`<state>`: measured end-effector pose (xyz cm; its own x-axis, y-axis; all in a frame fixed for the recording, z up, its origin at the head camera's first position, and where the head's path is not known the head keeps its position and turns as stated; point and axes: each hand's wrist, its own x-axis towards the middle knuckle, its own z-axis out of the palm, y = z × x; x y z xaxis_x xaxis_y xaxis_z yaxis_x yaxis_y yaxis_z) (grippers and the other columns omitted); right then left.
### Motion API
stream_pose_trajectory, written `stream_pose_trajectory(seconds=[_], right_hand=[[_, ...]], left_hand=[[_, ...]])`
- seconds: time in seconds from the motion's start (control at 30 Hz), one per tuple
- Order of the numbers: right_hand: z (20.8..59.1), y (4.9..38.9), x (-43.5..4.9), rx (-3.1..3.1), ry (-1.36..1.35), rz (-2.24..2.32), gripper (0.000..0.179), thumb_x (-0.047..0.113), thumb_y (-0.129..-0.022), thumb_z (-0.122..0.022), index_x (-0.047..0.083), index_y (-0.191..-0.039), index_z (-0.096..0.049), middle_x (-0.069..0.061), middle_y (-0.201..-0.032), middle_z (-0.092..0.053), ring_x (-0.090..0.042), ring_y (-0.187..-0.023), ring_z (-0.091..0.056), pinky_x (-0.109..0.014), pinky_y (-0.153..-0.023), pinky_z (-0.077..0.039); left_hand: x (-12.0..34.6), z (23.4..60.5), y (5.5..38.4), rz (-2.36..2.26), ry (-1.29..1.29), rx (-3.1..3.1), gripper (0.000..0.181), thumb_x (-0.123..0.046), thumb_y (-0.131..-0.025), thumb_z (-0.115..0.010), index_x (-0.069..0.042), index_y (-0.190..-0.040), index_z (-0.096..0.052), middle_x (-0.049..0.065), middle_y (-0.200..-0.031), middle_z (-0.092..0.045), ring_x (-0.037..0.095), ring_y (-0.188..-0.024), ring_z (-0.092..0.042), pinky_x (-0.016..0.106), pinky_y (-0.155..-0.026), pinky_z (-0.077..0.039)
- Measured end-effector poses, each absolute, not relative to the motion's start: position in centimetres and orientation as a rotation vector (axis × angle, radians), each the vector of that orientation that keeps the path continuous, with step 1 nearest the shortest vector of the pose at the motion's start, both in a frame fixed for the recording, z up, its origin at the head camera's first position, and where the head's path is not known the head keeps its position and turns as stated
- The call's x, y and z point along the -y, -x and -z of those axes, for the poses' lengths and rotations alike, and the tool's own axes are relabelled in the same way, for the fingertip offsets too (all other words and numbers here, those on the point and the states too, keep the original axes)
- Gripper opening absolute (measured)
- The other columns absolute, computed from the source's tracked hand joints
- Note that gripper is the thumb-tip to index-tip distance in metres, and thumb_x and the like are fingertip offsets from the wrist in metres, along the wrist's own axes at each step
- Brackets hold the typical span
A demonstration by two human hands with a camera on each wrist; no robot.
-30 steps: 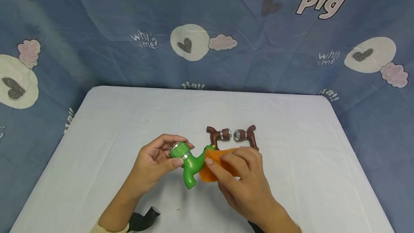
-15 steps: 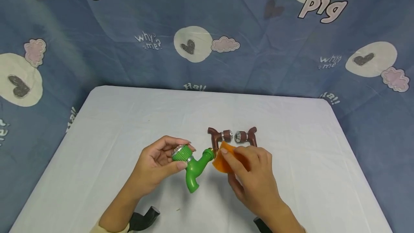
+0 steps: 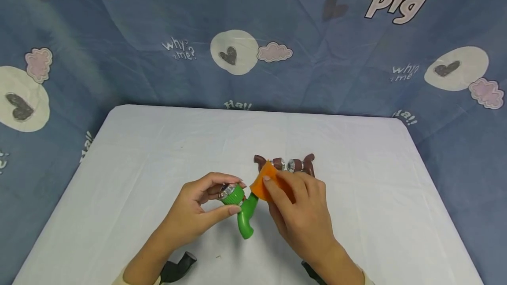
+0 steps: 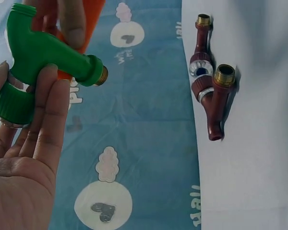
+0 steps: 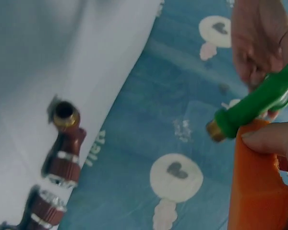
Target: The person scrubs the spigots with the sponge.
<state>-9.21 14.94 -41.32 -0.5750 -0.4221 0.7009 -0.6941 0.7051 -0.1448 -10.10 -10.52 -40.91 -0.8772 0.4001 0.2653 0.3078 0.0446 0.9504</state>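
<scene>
My left hand (image 3: pixel 192 217) holds a green plastic faucet (image 3: pixel 246 221) above the table, thumb and fingers around its ribbed knob. Its brass threaded end shows in the left wrist view, with the faucet body (image 4: pixel 33 57) slanting past the fingers. An orange sponge (image 3: pixel 266 184) is pinched between the thumb and fingers of my right hand (image 3: pixel 305 217). In the head view the sponge covers the faucet's threaded end. From the right wrist, the sponge (image 5: pixel 257 187) lies against the underside of the green neck, just behind the brass thread.
Two brown faucets, one on the left (image 3: pixel 279 163) and one on the right (image 3: pixel 307 164), lie knob to knob on the white table (image 3: pixel 356 166) beyond my hands. A black curved piece (image 3: pixel 178 268) shows beside my left wrist. Blue printed fabric (image 3: pixel 301 78) hangs behind the table.
The faucet has moved right and slightly down, and its knob has turned. The sponge went right, off the faucet's neck, then came back left over its threaded end. The brown faucets stayed put.
</scene>
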Motion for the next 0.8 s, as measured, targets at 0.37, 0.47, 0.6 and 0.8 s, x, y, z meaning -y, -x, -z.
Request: stream_pose_trajectory(seconds=[0.37,0.47,0.6,0.8], right_hand=[[42.2,10.4,-16.3,2.332,-0.789,-0.527,0.056,0.005,-0.073,-0.091,0.009,-0.125,-0.072,-0.017,-0.128,-0.063,-0.039,-0.112,-0.055,-0.053,-0.081,-0.044],[42.0,10.5,-16.8,2.34,-0.785,-0.554,0.057,0.003,-0.073,-0.091,0.008,-0.126,-0.071,-0.016,-0.13,-0.063,-0.039,-0.114,-0.054,-0.053,-0.083,-0.043],[41.1,10.8,-16.7,2.287,-0.877,-0.607,0.058,0.003,-0.076,-0.087,0.01,-0.131,-0.07,-0.012,-0.134,-0.064,-0.039,-0.118,-0.055,-0.056,-0.088,-0.04],[39.6,11.3,-15.3,2.209,-1.054,-0.487,0.062,0.001,-0.074,-0.087,0.008,-0.132,-0.068,-0.007,-0.133,-0.068,-0.034,-0.119,-0.06,-0.062,-0.094,-0.039]], left_hand=[[10.4,41.1,10.4,-1.96,-0.81,-2.26,0.049,-0.001,-0.088,-0.084,-0.013,-0.133,-0.066,0.005,-0.125,-0.071,0.022,-0.106,-0.071,0.034,-0.089,-0.061],[10.5,41.0,10.4,-1.926,-0.781,-2.258,0.049,-0.004,-0.088,-0.085,-0.016,-0.132,-0.067,0.002,-0.126,-0.071,0.021,-0.107,-0.071,0.035,-0.089,-0.061],[10.5,40.8,10.6,-1.875,-0.779,-2.253,0.048,-0.01,-0.087,-0.087,-0.017,-0.13,-0.067,-0.001,-0.126,-0.071,0.02,-0.107,-0.071,0.035,-0.089,-0.061],[10.7,40.8,10.5,-1.858,-0.823,-2.265,0.048,-0.009,-0.087,-0.087,-0.012,-0.13,-0.067,0.003,-0.124,-0.071,0.019,-0.102,-0.072,0.034,-0.088,-0.062]])
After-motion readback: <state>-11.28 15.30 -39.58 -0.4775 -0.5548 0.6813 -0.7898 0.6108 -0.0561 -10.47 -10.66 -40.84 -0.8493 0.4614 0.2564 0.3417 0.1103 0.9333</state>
